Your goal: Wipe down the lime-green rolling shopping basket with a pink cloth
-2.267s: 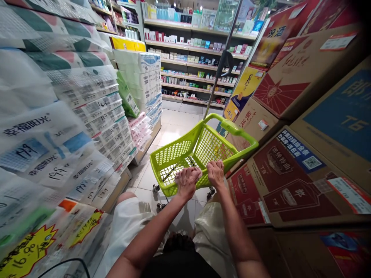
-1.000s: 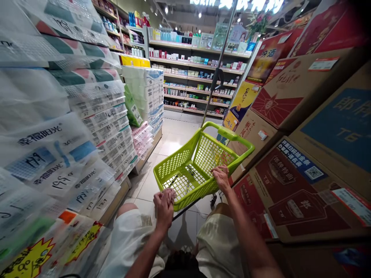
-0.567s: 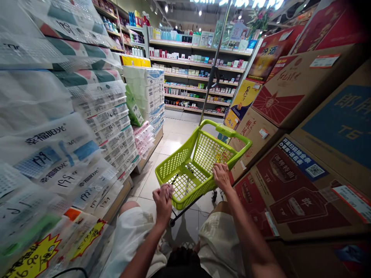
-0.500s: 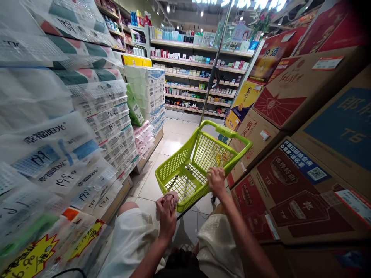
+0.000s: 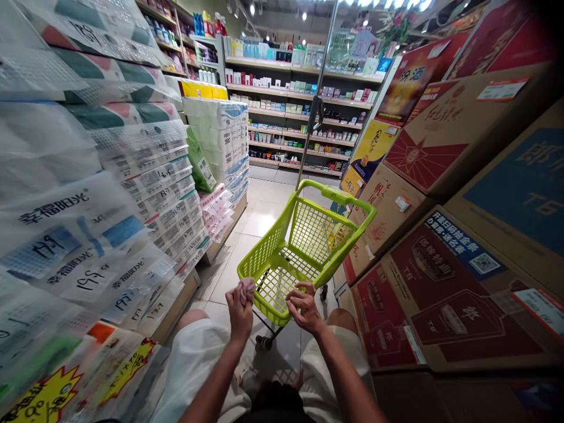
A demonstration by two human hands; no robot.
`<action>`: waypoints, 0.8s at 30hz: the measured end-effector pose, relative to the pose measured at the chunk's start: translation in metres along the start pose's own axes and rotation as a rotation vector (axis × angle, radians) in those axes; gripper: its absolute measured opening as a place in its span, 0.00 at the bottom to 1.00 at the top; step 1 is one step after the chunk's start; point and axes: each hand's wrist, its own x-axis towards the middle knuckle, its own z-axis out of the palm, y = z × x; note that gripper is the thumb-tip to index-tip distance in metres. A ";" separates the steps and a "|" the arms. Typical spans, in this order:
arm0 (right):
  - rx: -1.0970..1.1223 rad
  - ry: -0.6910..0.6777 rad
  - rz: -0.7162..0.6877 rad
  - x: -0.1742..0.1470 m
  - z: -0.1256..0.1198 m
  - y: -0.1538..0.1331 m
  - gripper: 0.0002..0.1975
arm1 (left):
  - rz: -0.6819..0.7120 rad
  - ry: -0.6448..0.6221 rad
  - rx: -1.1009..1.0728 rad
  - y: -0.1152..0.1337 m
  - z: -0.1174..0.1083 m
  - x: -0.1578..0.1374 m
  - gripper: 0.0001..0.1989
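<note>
A lime-green shopping cart (image 5: 325,274) stands in front of my knees, its lattice basket angled and its handle at the far side. My left hand (image 5: 240,317) is closed around a crumpled pinkish cloth (image 5: 246,288), close to the near left corner of the basket. My right hand (image 5: 305,306) hovers by the near right edge of the basket, fingers loosely bent and apart, with nothing seen in them. Whether its fingertips touch the rim, I cannot tell.
Stacked packs of tissue paper (image 5: 163,188) line the left side. Cardboard cartons (image 5: 458,294) rise close on the right. Beyond the tiled floor (image 5: 259,220) stand shelves (image 5: 304,91) of small boxed goods. A thin upright pole (image 5: 318,100) stands behind the cart.
My right hand has moved left and toward me, from the basket's right side to its near edge. My left hand has shifted slightly left with the cloth. The cart has turned a little.
</note>
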 end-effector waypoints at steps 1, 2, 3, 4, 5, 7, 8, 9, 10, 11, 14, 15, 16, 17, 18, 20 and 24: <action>0.000 -0.016 -0.010 -0.002 -0.006 0.005 0.13 | 0.024 -0.006 -0.007 -0.003 0.000 -0.020 0.16; -0.003 -0.030 -0.020 -0.003 -0.014 0.009 0.12 | 0.053 -0.006 -0.006 -0.004 -0.001 -0.034 0.17; -0.010 -0.044 -0.027 -0.005 -0.022 0.013 0.12 | 0.089 -0.006 0.004 -0.004 -0.002 -0.040 0.18; -0.024 -0.064 -0.033 -0.006 -0.032 0.017 0.12 | 0.129 -0.013 0.023 -0.002 -0.002 -0.039 0.18; -0.045 -0.089 -0.039 -0.007 -0.042 0.019 0.12 | 0.167 -0.034 0.048 0.002 -0.002 -0.031 0.18; -0.122 -0.135 -0.037 -0.007 -0.060 0.019 0.09 | 0.218 -0.133 0.102 0.015 0.000 0.001 0.17; -0.174 -0.144 -0.024 -0.006 -0.065 0.016 0.08 | 0.226 -0.196 0.125 0.023 0.004 0.019 0.17; -0.226 -0.142 -0.003 -0.006 -0.066 0.011 0.07 | 0.225 -0.257 0.141 0.032 0.008 0.037 0.17; -0.273 -0.127 0.025 -0.006 -0.064 0.005 0.07 | 0.218 -0.305 0.145 0.041 0.012 0.053 0.18; -0.309 -0.104 0.056 -0.007 -0.059 -0.001 0.06 | 0.207 -0.336 0.138 0.049 0.017 0.063 0.19; -0.362 -0.027 0.140 -0.011 -0.030 -0.020 0.07 | 0.163 -0.336 0.073 0.060 0.027 0.060 0.21; -0.381 0.012 0.163 -0.013 -0.020 -0.023 0.07 | 0.147 -0.317 0.046 0.059 0.027 0.048 0.21; -0.397 0.052 0.184 -0.016 -0.011 -0.025 0.06 | 0.133 -0.299 0.018 0.055 0.026 0.033 0.21; -0.402 0.085 0.200 -0.018 -0.005 -0.026 0.05 | 0.120 -0.286 -0.012 0.050 0.024 0.016 0.20; -0.396 0.105 0.208 -0.020 -0.001 -0.024 0.04 | 0.108 -0.282 -0.044 0.044 0.022 0.001 0.20; -0.354 0.105 0.206 -0.023 -0.001 -0.019 0.03 | 0.073 -0.304 -0.108 0.033 0.018 -0.017 0.21; -0.267 0.053 0.175 -0.023 -0.011 -0.004 0.04 | 0.064 -0.354 -0.154 0.038 0.027 0.024 0.22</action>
